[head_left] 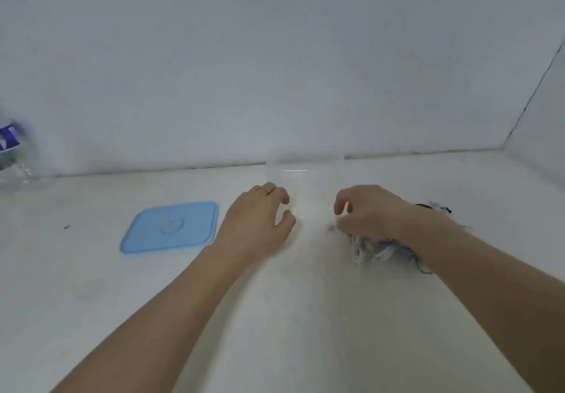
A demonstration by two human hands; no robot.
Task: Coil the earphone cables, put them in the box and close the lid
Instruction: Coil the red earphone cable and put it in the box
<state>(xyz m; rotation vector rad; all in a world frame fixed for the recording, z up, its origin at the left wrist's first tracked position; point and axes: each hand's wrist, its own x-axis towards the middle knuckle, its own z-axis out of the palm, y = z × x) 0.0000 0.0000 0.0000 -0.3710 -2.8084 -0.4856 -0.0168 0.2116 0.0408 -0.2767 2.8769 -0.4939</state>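
Surroundings: a pale worktop (275, 316) runs to a plain grey-white wall at the far side, with a second wall closing the right corner.
Bottle: a clear plastic bottle (13, 154) with a blue label lies at the far left edge, blurred and partly cut off.
Lid: a light blue, rounded-square lid (169, 227) lies flat on the worktop to the left of the left hand, off the box, its round centre mark facing up.
Box: a clear box (305, 178) stands between and just beyond the two hands near the far wall; it is nearly see-through and blurred, so only its rim and side edges show faintly.
In the way: the right forearm crosses over the cable pile and hides much of it.
Earphone cables: a tangled bundle (371, 250) of white and bluish cables lies on the worktop at the right, under and just near of the right wrist; dark strands show past the far side of the wrist too.
Cable axis: the bundle is a loose heap with no clear long axis; where its ends point cannot be told.
Left hand (260, 221): grip empty, fingers curled loosely beside the box, a ring on one finger.
Right hand (367, 212): fingers curled downward over the cables; whether the grip has hold of a strand cannot be told.
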